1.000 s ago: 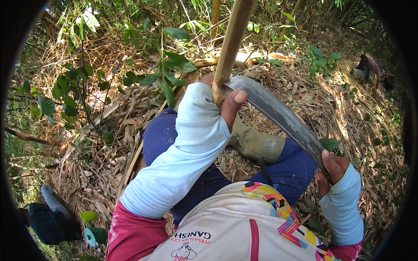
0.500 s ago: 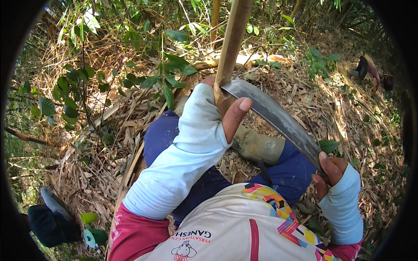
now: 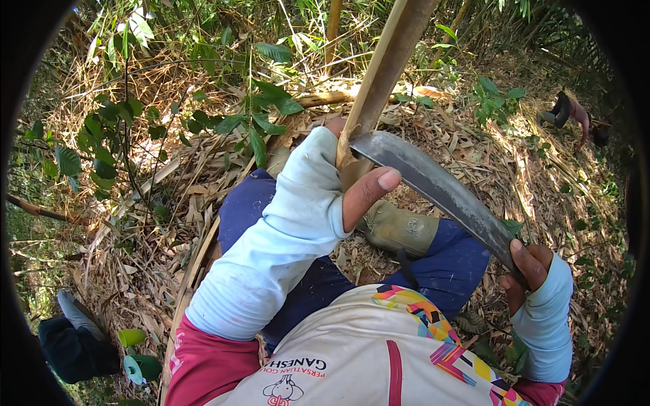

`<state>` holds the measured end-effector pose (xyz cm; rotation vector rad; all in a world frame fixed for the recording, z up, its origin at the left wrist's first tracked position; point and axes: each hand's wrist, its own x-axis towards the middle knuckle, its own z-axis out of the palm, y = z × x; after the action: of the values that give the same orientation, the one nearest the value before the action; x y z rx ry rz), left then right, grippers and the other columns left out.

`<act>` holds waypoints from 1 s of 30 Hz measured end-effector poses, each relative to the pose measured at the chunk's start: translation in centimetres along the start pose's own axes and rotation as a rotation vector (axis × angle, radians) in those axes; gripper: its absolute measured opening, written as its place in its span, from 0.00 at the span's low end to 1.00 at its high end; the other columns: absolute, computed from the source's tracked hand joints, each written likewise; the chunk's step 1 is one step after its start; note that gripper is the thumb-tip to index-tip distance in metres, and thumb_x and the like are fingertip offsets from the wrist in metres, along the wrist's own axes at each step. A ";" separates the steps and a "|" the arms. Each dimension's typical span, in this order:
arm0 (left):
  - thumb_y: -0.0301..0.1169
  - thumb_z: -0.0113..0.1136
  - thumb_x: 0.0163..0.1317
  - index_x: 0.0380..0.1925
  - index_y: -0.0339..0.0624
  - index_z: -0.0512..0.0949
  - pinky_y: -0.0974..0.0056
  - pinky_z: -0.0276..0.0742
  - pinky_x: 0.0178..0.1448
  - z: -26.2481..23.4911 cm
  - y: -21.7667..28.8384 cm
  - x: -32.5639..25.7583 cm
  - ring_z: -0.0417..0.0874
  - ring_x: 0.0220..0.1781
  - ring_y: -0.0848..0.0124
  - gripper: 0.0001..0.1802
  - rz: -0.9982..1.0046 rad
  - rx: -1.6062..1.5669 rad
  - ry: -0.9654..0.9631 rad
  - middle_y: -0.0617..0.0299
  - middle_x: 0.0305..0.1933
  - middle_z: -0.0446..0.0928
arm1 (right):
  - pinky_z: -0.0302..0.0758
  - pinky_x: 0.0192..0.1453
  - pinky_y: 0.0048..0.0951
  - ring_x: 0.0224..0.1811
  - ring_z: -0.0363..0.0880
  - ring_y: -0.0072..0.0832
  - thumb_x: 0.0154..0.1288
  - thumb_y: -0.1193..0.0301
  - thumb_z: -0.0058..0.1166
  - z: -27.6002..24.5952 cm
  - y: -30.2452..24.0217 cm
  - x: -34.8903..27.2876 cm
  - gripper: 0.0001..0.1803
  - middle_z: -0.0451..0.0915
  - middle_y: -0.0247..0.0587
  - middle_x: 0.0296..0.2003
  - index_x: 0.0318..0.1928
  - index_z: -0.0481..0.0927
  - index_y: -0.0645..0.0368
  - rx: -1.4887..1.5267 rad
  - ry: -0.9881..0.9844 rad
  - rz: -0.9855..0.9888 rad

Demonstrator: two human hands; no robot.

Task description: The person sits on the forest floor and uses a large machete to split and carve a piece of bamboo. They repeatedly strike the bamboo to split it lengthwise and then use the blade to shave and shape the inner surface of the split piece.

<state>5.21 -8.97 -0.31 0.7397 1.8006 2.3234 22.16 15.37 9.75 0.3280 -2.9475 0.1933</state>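
My left hand (image 3: 365,196), in a pale blue sleeve, is wrapped round the lower part of a split bamboo pole (image 3: 389,64), its thumb sticking out and its other fingers mostly hidden behind. The pole leans up and to the right, beyond the top of the view. At the right, my right hand (image 3: 530,267) grips a curved machete (image 3: 443,186) at the near end of its dark blade; the handle is hidden. The blade's far tip meets the bamboo just above my left thumb, where pale wood is laid bare.
Between my blue-trousered legs and an olive boot (image 3: 399,230), wood chips lie on the leaf-strewn ground. A leafy sapling (image 3: 108,155) stands at left. Lower left are a dark cloth item (image 3: 78,348) and a green cup (image 3: 132,337). Dark and reddish items (image 3: 569,115) lie far right.
The bamboo's upper end has tilted to the right. My right hand has shifted slightly right and down with the machete, whose tip still touches the bamboo.
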 end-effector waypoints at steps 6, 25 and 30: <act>0.48 0.73 0.51 0.54 0.36 0.69 0.74 0.71 0.38 -0.5 2.1 0.1 0.76 0.36 0.80 0.38 -0.276 0.025 -0.065 0.66 0.37 0.76 | 0.65 0.23 0.35 0.22 0.72 0.36 0.42 0.82 0.65 -0.6 0.4 0.1 0.36 0.73 0.41 0.26 0.57 0.72 0.52 0.012 -0.011 -0.023; 0.45 0.75 0.48 0.47 0.33 0.75 0.69 0.69 0.34 -1.0 1.7 -0.5 0.70 0.32 0.78 0.33 -0.132 0.050 -0.247 0.65 0.29 0.72 | 0.67 0.28 0.36 0.25 0.72 0.37 0.43 0.77 0.66 -3.1 1.0 0.1 0.33 0.74 0.40 0.28 0.54 0.74 0.48 -0.082 -0.045 -0.088; 0.43 0.75 0.49 0.42 0.35 0.76 0.68 0.68 0.33 -1.5 1.1 -0.5 0.69 0.29 0.76 0.28 -0.071 0.211 -0.272 0.66 0.27 0.71 | 0.66 0.27 0.37 0.24 0.71 0.36 0.43 0.79 0.65 -2.7 0.9 -0.3 0.33 0.73 0.40 0.27 0.54 0.73 0.49 -0.083 -0.016 -0.076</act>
<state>5.18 -10.80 0.35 0.9509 1.9267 1.9006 22.62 16.70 12.25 0.4310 -2.9423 0.0582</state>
